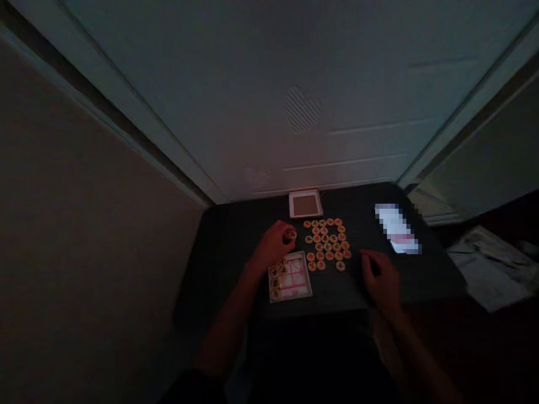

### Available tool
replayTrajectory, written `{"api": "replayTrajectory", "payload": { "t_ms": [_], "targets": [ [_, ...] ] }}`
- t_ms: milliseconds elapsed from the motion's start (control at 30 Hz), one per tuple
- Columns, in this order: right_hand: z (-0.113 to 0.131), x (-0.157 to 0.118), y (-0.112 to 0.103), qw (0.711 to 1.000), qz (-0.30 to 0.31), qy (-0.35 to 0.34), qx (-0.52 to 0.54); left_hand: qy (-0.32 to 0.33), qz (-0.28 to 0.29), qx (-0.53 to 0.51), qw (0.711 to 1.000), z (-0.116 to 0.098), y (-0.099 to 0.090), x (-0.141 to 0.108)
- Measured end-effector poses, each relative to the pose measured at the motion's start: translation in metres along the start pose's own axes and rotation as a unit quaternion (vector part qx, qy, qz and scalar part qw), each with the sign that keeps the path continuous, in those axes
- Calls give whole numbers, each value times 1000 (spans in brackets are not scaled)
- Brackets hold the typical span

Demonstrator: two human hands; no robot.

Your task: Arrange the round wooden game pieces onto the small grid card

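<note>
24+ pcs [329, 256], 2 hands [275, 243] [383, 280], 2 hearts [302, 110] [256, 177]

"What is the table [227, 235] like?"
"Dark, with rounded far corners"

"And by its far edge?"
"A shallow white-rimmed box [306, 206] with a brown inside, near the middle of that edge"

"What lies between there and the near edge?"
"Loose round pieces [325, 238], pale with red or dark marks, flat in uneven rows with gaps"

"Anything close to the near edge?"
"A shallow square tray [297, 280] with red lines, just left of the pieces"

"And toward the far right corner?"
"A bright, long object [398, 230], too pixelated to identify, slanting beside the right edge"
</note>
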State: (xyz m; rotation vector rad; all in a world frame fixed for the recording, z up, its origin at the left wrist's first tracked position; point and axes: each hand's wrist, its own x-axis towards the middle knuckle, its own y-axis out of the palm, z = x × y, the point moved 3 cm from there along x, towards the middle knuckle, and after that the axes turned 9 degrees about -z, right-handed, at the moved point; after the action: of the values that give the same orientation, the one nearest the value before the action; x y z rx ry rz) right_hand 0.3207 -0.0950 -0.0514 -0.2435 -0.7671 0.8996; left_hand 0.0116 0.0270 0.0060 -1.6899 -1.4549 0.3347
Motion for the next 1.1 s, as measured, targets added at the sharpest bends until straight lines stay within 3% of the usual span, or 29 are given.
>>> {"api": "replayTrajectory", "payload": {
  "t_ms": [167,333,533,800,933,1100],
  "targets": [
    [4,0,4,1000,-4,3,-2,-34,14,-59,998,0,-6,-8],
    [11,0,1,1000,-10,-15,-7,-86,26,-149,985,-15,-16,-19],
    [19,-1,1,999,-9,-47,-23,-155,37,-285,945,-21,-19,-35],
    [23,-3,2,999,-4,-51,-17,-242,23,-345,907,-13,-14,-57],
    [45,-10,11,998,16,-49,31,-267,15,-365,892,-24,-10,-66],
    [92,-21,32,985,104,-65,120,-288,1,-399,871,-43,-1,-79]
  ]
}}
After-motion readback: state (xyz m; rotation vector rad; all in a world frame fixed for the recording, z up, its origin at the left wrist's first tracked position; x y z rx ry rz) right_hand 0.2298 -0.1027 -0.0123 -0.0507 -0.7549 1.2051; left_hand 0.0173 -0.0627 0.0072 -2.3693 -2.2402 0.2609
